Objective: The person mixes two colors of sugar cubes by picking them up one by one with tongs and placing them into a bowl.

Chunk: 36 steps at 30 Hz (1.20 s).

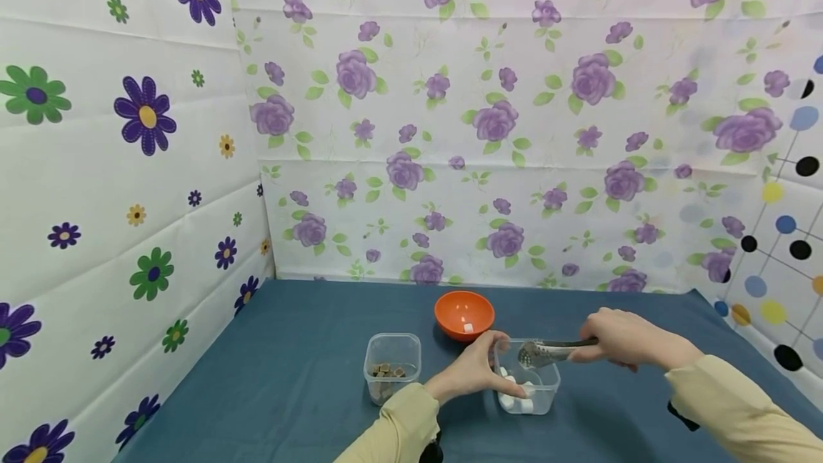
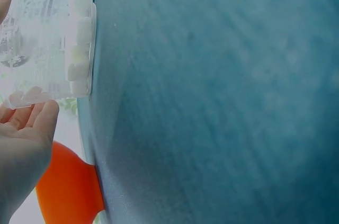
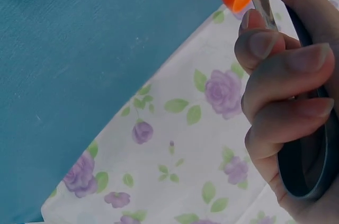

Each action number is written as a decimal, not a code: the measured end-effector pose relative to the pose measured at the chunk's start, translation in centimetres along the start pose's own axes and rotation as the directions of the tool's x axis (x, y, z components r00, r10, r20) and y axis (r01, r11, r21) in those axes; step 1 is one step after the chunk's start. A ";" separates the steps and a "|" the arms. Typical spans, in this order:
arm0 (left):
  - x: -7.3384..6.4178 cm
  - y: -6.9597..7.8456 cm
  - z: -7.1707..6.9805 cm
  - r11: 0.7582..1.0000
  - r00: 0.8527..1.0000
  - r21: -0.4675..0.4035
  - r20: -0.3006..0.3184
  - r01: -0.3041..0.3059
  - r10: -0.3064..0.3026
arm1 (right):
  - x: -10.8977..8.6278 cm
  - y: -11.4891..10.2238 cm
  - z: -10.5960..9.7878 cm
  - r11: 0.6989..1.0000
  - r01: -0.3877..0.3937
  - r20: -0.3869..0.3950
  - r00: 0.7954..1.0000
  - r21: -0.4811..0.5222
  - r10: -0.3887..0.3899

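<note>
Tongs (image 1: 539,354): metal, perforated, dark-handled; right hand (image 1: 622,338) grips them, left hand (image 1: 472,370) grips clear container (image 1: 545,399).

Your head view bright, soft shadow on cloth (image 1: 604,420) below your right fingers (image 3: 286,74), clear box (image 2: 45,38) washed-out at your left fingers (image 2: 47,117)

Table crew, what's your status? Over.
Left hand gripping clear tub of white pieces. Right hand holding tongs at its mouth. One piece in orange bowl. Nothing visibly blocking.
</note>
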<state>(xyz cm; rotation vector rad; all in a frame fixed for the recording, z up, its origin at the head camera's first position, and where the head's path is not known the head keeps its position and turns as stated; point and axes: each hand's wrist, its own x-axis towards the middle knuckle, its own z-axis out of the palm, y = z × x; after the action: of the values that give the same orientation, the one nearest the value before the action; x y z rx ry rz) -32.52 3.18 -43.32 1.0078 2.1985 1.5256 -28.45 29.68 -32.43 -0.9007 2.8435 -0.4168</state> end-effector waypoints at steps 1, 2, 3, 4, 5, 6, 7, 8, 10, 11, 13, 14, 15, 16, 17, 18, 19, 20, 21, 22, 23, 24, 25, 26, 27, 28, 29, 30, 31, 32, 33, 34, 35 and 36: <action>0.0 0.0 0.0 1.000 1.000 -0.003 0.002 0.000 0.000 | -0.1 0.1 -0.1 1.000 -0.008 0.003 1.000 0.011 0.008; 0.0 0.0 0.0 1.000 1.000 -0.005 0.003 0.000 0.000 | -0.2 0.2 -0.3 1.000 -0.014 0.002 1.000 0.018 0.014; 0.0 0.0 0.0 1.000 1.000 -0.005 0.003 0.000 0.000 | -0.2 0.3 -0.4 1.000 -0.017 -0.001 1.000 0.025 0.017; 0.0 0.0 0.0 1.000 1.000 -0.006 0.003 0.000 0.000 | -0.3 0.3 -0.6 0.999 -0.020 -0.008 1.000 0.030 0.021; 0.0 0.0 0.0 1.000 1.000 -0.004 0.001 0.000 0.000 | -0.3 0.4 -0.8 0.999 -0.027 -0.013 1.000 0.036 0.027; 0.0 0.0 0.0 1.000 1.000 -0.005 0.001 0.001 -0.001 | -0.4 0.5 -1.0 0.999 -0.031 -0.020 0.999 0.038 0.031; 0.0 0.0 -0.1 1.000 1.000 -0.005 0.000 0.001 -0.001 | -0.4 0.6 -1.2 0.999 -0.034 -0.027 0.999 0.040 0.035; 0.0 0.0 -0.1 1.000 1.000 -0.006 0.000 0.002 -0.002 | -0.4 0.7 -1.3 0.998 -0.036 -0.033 0.999 0.042 0.038; 0.0 0.0 -0.1 1.000 1.000 -0.010 0.000 0.004 -0.004 | -0.3 0.8 -1.6 0.998 -0.043 -0.046 0.998 0.040 0.045; 0.0 0.0 -0.1 1.000 1.000 -0.010 -0.001 0.005 -0.005 | -0.3 0.9 -1.7 0.998 -0.047 -0.055 0.997 0.035 0.049; 0.0 0.0 -0.1 1.000 1.000 -0.012 -0.002 0.006 -0.006 | -0.1 1.2 -1.8 0.999 -0.051 -0.072 0.996 0.017 0.052; -0.1 0.0 -0.1 1.000 1.000 -0.012 -0.002 0.007 -0.007 | 0.0 1.3 -1.9 0.999 -0.051 -0.082 0.995 0.006 0.051; -0.1 0.0 -0.2 1.000 1.000 -0.011 -0.003 0.007 -0.007 | 0.2 1.4 -1.9 0.999 -0.052 -0.092 0.994 -0.007 0.051; -0.1 0.0 -0.2 1.000 1.000 -0.011 -0.004 0.008 -0.008 | 0.4 1.5 -1.9 0.998 -0.055 -0.100 0.994 -0.024 0.052; -0.1 0.0 -0.2 1.000 1.000 -0.010 -0.005 0.009 -0.009 | 0.6 1.6 -1.9 0.998 -0.055 -0.109 0.993 -0.038 0.051; -0.1 0.0 -0.2 1.000 1.000 -0.008 -0.006 0.010 -0.010 | 0.8 1.7 -1.9 0.997 -0.055 -0.115 0.992 -0.051 0.049; -0.1 0.0 -0.2 1.000 1.000 -0.007 -0.007 0.010 -0.010 | 1.0 1.7 -1.8 0.996 -0.056 -0.122 0.991 -0.065 0.048; -0.1 0.0 -0.2 1.000 1.000 -0.007 -0.006 0.011 -0.011 | 1.2 1.8 -1.8 0.995 -0.060 -0.128 0.990 -0.076 0.050; -0.1 0.0 -0.2 1.000 1.000 -0.007 -0.005 0.011 -0.011 | 1.5 1.8 -1.7 0.994 -0.066 -0.134 0.990 -0.084 0.054; -0.1 0.0 -0.1 1.000 1.000 -0.007 -0.005 0.010 -0.011 | 1.8 1.8 -1.7 0.994 -0.070 -0.139 0.989 -0.089 0.057; -0.1 0.0 -0.1 1.000 1.000 -0.008 -0.004 0.010 -0.011 | 2.1 1.8 -1.7 0.994 -0.067 -0.144 0.988 -0.091 0.053; -0.1 0.0 -0.1 1.000 1.000 -0.008 -0.004 0.011 -0.011 | 2.4 1.8 -1.7 0.994 -0.067 -0.146 0.988 -0.090 0.053; -0.1 0.0 -0.1 1.000 1.000 -0.009 -0.004 0.013 -0.013 | 2.7 1.8 -1.7 0.994 -0.065 -0.147 0.988 -0.086 0.052; -0.1 0.0 -0.1 1.000 1.000 -0.009 -0.005 0.013 -0.013 | 3.0 1.8 -1.7 0.995 -0.063 -0.147 0.988 -0.081 0.051; -0.1 0.0 -0.1 1.000 1.000 -0.008 -0.006 0.014 -0.014 | 3.3 1.7 -1.7 0.995 -0.061 -0.146 0.988 -0.075 0.049; -0.1 0.0 -0.1 1.000 1.000 -0.008 -0.007 0.013 -0.013 | 3.7 1.7 -1.6 0.996 -0.055 -0.144 0.989 -0.075 0.044; -0.1 0.0 -0.1 1.000 1.000 -0.009 -0.007 0.012 -0.012 | 4.0 1.6 -1.6 0.996 -0.052 -0.142 0.989 -0.071 0.041; -0.1 0.0 -0.2 1.000 1.000 -0.009 -0.007 0.009 -0.009 | 4.3 1.6 -1.6 0.996 -0.055 -0.140 0.989 -0.068 0.045; -0.1 0.0 -0.2 1.000 1.000 -0.010 -0.007 0.007 -0.007 | 4.6 1.5 -1.5 0.996 -0.055 -0.140 0.989 -0.070 0.045; -0.1 0.0 -0.2 1.000 1.000 -0.012 -0.006 0.004 -0.004 | 5.0 1.5 -1.5 0.996 -0.056 -0.142 0.989 -0.072 0.045; -0.1 0.0 -0.2 1.000 1.000 -0.012 -0.004 0.001 -0.001 | 5.3 1.4 -1.4 0.996 -0.056 -0.144 0.989 -0.075 0.045; -0.1 0.0 -0.2 1.000 1.000 -0.012 -0.004 -0.002 0.002 | 5.6 1.4 -1.3 0.995 -0.053 -0.147 0.988 -0.079 0.041; -0.1 0.0 -0.2 1.000 1.000 -0.013 -0.004 -0.003 0.003 | 5.9 1.3 -1.3 0.995 -0.054 -0.150 0.988 -0.080 0.041; -0.1 0.0 -0.2 1.000 1.000 -0.012 -0.004 -0.003 0.003 | 6.1 1.3 -1.2 0.995 -0.054 -0.153 0.987 -0.086 0.040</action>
<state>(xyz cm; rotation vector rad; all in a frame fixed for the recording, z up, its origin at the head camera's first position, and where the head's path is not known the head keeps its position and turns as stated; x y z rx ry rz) -32.54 3.00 -43.23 1.0056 2.1893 1.5412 -34.37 27.42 -31.89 -0.8491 3.0375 -0.3694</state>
